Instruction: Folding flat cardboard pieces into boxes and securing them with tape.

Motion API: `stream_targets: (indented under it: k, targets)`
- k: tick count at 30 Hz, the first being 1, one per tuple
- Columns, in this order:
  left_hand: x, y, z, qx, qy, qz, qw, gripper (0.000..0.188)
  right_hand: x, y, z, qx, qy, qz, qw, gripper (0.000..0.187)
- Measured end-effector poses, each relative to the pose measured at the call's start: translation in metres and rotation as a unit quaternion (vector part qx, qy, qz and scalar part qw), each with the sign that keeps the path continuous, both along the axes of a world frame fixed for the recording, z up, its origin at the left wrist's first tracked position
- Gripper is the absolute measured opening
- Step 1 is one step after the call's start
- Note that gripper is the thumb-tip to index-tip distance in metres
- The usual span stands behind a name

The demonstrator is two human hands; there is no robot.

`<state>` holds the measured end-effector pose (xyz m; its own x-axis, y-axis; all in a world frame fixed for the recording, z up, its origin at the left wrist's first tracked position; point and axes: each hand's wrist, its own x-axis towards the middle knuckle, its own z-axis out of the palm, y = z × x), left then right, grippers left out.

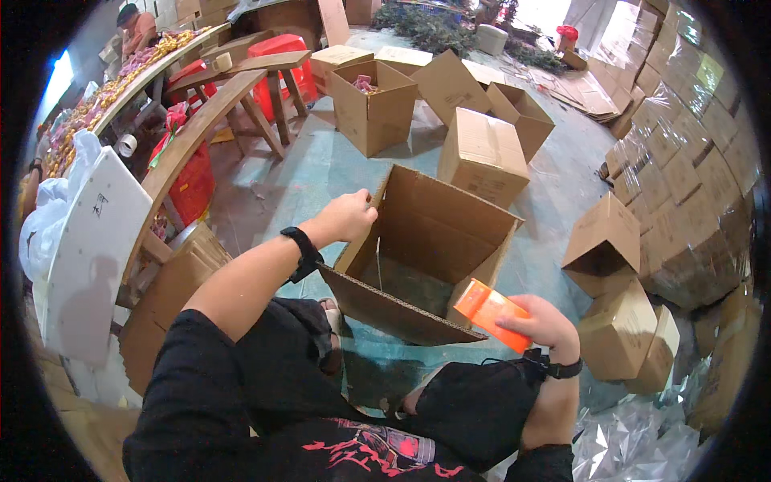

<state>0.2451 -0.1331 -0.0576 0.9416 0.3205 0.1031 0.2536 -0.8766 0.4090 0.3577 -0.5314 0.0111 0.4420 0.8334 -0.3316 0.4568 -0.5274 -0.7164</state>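
In front of my legs stands an open cardboard box (434, 201), its top edges raised and its inside visible down to a bare bottom. My left hand (345, 217) is closed at the box's left upper edge, fingers curled over the rim. A thin pale strip (379, 263) hangs inside, below that hand. My right hand (546, 323) grips a bright orange, block-shaped object (491, 313) with the thumb on top. It is held over the box's near right corner; its exact kind is not clear.
Ahead stand a closed carton (483, 153) and an open carton (373, 120) with pink items inside. Wooden benches (201, 128), red containers (285, 72) and a white board (88, 249) are left. Wrapped carton stacks (691, 185), loose cartons (614, 329) and clear plastic (634, 442) lie right.
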Motion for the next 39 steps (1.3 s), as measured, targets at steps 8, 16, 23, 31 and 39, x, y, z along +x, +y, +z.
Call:
stream_targets:
  k: [8, 16, 23, 31, 39]
  targets:
    - [0.006, -0.047, -0.006, -0.055, -0.003, -0.021, 0.998, 0.043, 0.02, 0.081, -0.013, -0.13, -0.031, 0.127, 0.983, 0.058]
    - [-0.016, -0.046, -0.009, -0.342, 0.383, -0.325, 0.794, 0.062, 0.034, 0.094, -0.036, -0.159, 0.031, 0.146, 0.976, 0.063]
    - [-0.037, -0.051, 0.0, -0.128, 0.465, -0.401, 0.779, 0.064, 0.021, 0.131, -0.038, -0.234, -0.009, 0.178, 0.956, 0.064]
    - [-0.024, -0.048, 0.031, -0.178, 0.407, -0.311, 0.84, 0.058, 0.025, 0.144, -0.037, -0.253, 0.036, 0.202, 0.945, 0.063]
    - [-0.025, -0.05, 0.027, -0.17, 0.388, -0.337, 0.841, 0.054, 0.061, 0.111, -0.046, -0.17, 0.17, 0.167, 0.956, 0.054]
